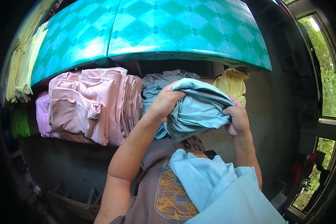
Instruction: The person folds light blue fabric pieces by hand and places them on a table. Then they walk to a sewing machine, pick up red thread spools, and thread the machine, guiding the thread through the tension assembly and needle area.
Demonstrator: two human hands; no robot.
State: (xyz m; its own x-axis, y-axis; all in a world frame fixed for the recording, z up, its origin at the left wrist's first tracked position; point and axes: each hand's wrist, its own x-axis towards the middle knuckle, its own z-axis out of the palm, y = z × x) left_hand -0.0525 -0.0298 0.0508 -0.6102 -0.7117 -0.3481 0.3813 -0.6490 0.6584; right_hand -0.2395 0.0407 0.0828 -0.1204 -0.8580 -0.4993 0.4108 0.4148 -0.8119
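Note:
Both of my hands grip a light blue cloth garment (198,108), bunched in folds with a stitched hem along its upper edge. My left hand (166,100) is closed on its upper left side, fingers partly hidden behind the fabric. On the right edge, my right hand (238,117) pinches it between thumb and fingers. Another piece of light blue cloth (227,186) drapes over my chest and right side. Beyond my left hand lies more blue cloth (152,87), with a stack of folded pink cloth (89,100) to its left.
A table with a shiny teal checked cover (168,30) spans the far side. Yellow cloth (231,84) lies beyond my right hand; pale yellow cloth (24,67) hangs at far left. Lilac cloth (44,115) sits beside the pink stack. Meshed windows (330,74) are at right.

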